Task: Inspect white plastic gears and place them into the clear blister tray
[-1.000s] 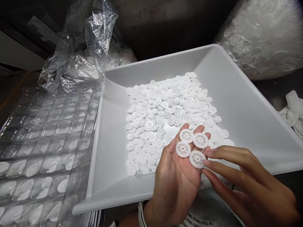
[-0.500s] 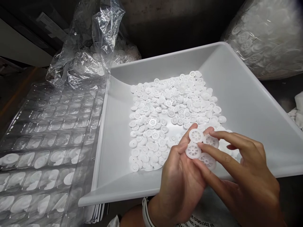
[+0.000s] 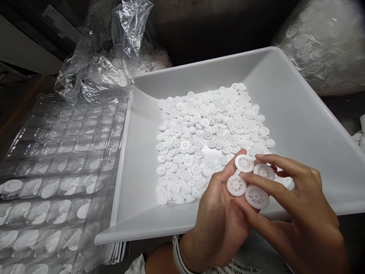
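My left hand (image 3: 221, 217) is held palm up over the near edge of a white tray (image 3: 296, 114). Several white spoked plastic wheels (image 3: 252, 179) lie on its fingers. My right hand (image 3: 299, 217) comes in from the right, its fingers stretched over those wheels and touching them. A heap of the same small white wheels (image 3: 208, 133) covers the tray floor.
A clear blister tray (image 3: 51, 171) with rows of pockets lies left of the white tray; its nearer pockets hold white wheels. Crumpled clear plastic bags (image 3: 108, 57) sit at the back left. A full bag of wheels (image 3: 327, 42) stands at the back right.
My right hand has moved in over the left palm and now touches the wheels. The wheels have shifted on my left fingers. The view has drifted slightly.
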`<state>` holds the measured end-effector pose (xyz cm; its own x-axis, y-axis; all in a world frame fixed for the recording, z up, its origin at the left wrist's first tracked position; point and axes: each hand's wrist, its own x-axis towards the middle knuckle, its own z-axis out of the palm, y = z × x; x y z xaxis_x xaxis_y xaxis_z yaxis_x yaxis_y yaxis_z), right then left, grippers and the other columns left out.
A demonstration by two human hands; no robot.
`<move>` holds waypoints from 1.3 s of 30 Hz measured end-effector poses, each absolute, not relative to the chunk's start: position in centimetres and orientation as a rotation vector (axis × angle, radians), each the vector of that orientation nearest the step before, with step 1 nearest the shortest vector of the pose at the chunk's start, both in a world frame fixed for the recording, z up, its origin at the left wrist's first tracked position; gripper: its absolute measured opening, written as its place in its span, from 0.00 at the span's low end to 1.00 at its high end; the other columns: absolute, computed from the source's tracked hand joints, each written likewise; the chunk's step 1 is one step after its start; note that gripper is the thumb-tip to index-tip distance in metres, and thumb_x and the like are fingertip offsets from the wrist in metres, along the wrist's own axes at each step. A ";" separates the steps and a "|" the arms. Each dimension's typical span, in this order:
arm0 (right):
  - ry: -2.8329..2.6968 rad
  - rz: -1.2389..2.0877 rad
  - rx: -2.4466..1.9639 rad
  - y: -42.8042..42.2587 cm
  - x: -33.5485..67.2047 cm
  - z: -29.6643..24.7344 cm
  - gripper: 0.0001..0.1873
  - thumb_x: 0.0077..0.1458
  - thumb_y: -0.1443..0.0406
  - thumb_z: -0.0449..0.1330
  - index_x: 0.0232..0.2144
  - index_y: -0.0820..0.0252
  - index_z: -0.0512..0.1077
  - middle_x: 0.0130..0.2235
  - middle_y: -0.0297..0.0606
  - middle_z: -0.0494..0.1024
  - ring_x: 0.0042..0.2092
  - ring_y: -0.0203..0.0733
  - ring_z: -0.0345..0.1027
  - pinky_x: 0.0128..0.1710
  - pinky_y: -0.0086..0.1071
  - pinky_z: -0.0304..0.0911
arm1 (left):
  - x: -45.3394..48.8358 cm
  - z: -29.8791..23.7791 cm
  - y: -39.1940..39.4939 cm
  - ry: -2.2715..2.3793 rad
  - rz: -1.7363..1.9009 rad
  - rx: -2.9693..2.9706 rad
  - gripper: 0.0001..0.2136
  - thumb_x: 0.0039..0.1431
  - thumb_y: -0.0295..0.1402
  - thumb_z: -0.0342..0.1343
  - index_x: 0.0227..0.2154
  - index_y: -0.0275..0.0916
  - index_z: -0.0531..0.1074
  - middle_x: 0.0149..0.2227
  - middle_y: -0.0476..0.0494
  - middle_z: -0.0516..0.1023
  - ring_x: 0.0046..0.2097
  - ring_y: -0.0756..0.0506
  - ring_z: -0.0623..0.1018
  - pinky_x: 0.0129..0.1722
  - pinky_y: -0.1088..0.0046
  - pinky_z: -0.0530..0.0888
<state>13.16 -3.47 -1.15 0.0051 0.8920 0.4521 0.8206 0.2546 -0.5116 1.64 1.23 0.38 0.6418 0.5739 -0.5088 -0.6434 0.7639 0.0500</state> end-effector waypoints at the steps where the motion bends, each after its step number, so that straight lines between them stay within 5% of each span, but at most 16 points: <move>1: -1.812 0.140 -1.568 -3.5 13.2 -1.1 0.14 0.54 0.68 0.63 0.44 0.60 0.73 0.54 0.45 0.67 0.54 0.50 0.60 0.51 0.43 0.60 | 1.7 0.4 1.2 0.520 0.707 -0.144 0.15 0.65 0.32 0.45 0.51 0.38 0.71 0.45 0.44 0.79 0.52 0.46 0.76 0.59 0.69 0.65; 7: -1.703 0.255 -1.541 -4.1 13.5 -1.1 0.23 0.52 0.68 0.64 0.51 0.61 0.69 0.54 0.48 0.67 0.55 0.53 0.63 0.51 0.47 0.63 | 1.8 0.2 1.3 0.479 0.785 -0.222 0.14 0.64 0.33 0.47 0.48 0.37 0.70 0.50 0.40 0.77 0.56 0.44 0.74 0.61 0.66 0.64; 16: -1.844 0.087 -1.527 -4.3 13.7 -1.0 0.17 0.51 0.68 0.65 0.45 0.56 0.71 0.55 0.45 0.65 0.54 0.51 0.62 0.49 0.44 0.61 | 1.1 0.3 1.1 0.492 0.713 -0.143 0.21 0.65 0.34 0.42 0.60 0.39 0.59 0.57 0.38 0.72 0.56 0.46 0.74 0.57 0.71 0.67; 39: -1.750 0.096 -1.562 -4.7 13.5 -1.2 0.17 0.53 0.70 0.62 0.47 0.53 0.71 0.55 0.43 0.66 0.53 0.52 0.64 0.48 0.45 0.62 | 0.9 0.3 0.9 0.431 0.685 -0.115 0.24 0.64 0.32 0.40 0.62 0.36 0.57 0.59 0.36 0.69 0.59 0.44 0.70 0.57 0.71 0.66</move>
